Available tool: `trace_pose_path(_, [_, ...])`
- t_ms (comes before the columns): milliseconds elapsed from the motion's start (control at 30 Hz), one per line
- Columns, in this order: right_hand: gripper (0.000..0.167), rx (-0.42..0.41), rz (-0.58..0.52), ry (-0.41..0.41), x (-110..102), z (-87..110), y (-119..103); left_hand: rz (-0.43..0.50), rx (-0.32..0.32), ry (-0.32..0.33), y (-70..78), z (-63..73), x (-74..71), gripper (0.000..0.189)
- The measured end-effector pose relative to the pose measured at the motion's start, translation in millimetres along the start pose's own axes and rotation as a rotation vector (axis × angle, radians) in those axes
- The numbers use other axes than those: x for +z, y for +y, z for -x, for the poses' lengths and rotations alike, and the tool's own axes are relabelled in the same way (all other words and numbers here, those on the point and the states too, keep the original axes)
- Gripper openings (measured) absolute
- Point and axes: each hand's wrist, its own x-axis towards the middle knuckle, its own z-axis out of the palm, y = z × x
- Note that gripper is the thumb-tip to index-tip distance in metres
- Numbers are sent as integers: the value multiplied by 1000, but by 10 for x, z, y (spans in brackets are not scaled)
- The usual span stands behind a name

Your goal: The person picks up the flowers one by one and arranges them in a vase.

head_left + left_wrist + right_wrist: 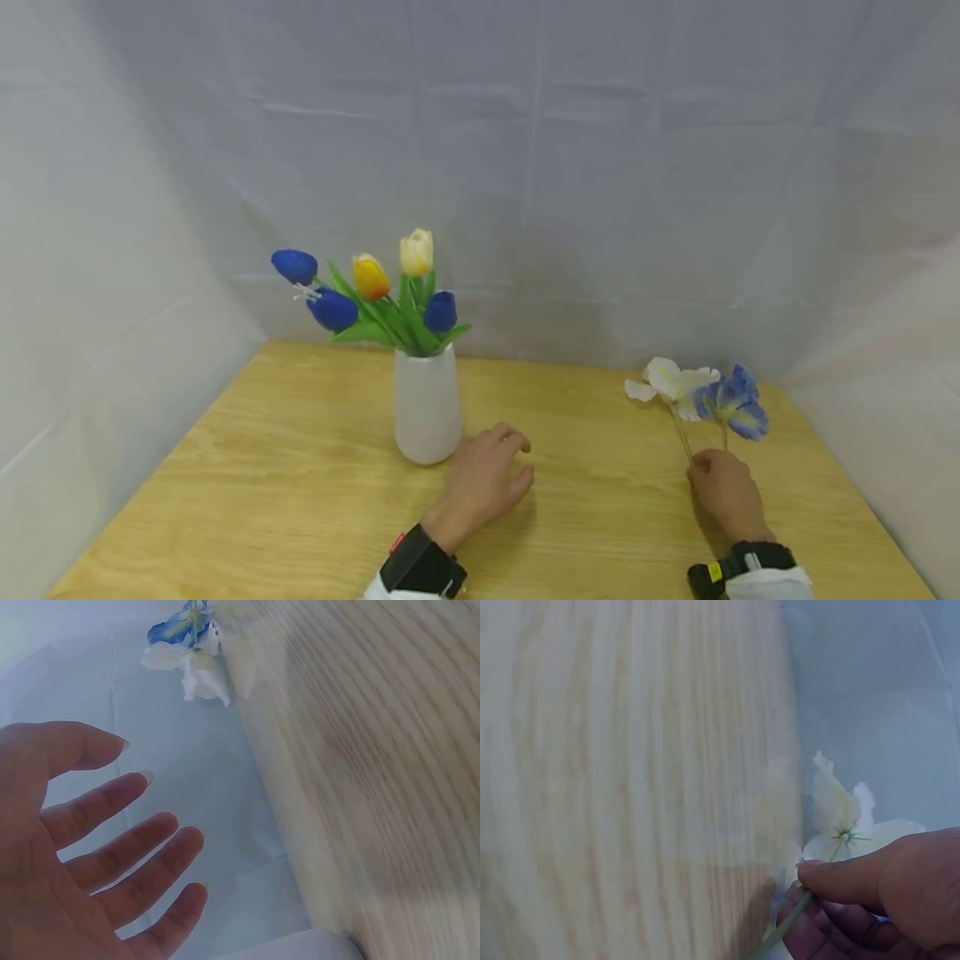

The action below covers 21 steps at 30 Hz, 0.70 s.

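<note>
My right hand (727,493) pinches the green stem (786,927) of a white artificial flower (670,382) between thumb and fingers at the table's right side. A blue flower (738,402) is beside it, its stem running behind the same hand; whether the fingers hold that stem too, I cannot tell. Near the base of a white vase (427,408), my left hand (483,477) has loosely bent, spread fingers with nothing in them. Standing in the vase are blue tulips (332,309), a yellow-orange tulip (371,277) and a cream tulip (417,252) with green leaves.
The wooden table (300,500) reaches back to a pale cloth backdrop (600,208). Cloth also hangs along the left and right sides. The tulip heads lean out to the left of the vase.
</note>
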Motion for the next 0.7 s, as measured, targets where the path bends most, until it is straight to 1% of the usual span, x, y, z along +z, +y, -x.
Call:
trace_pose_path(100, [31,3,-52,6,-13,22,1,2,-13,1,-19,10,3,16])
trace_pose_path(200, [31,13,-105,22,-18,59,-25,-7,-10,24,-45,25,17,15])
trace_pose_path(300, [31,40,-168,38,-17,104,-92,-7,0,50,-75,37,28,14])
trace_pose_path(400, [31,61,-242,42,-23,160,-190,6,-1,60,-99,48,38,14])
trace_pose_path(533, [34,54,-352,11,-48,241,-332,32,-36,37,-117,48,52,14])
trace_pose_path(700, [30,33,-465,-4,-25,312,-515,80,-82,0,-126,45,56,14])
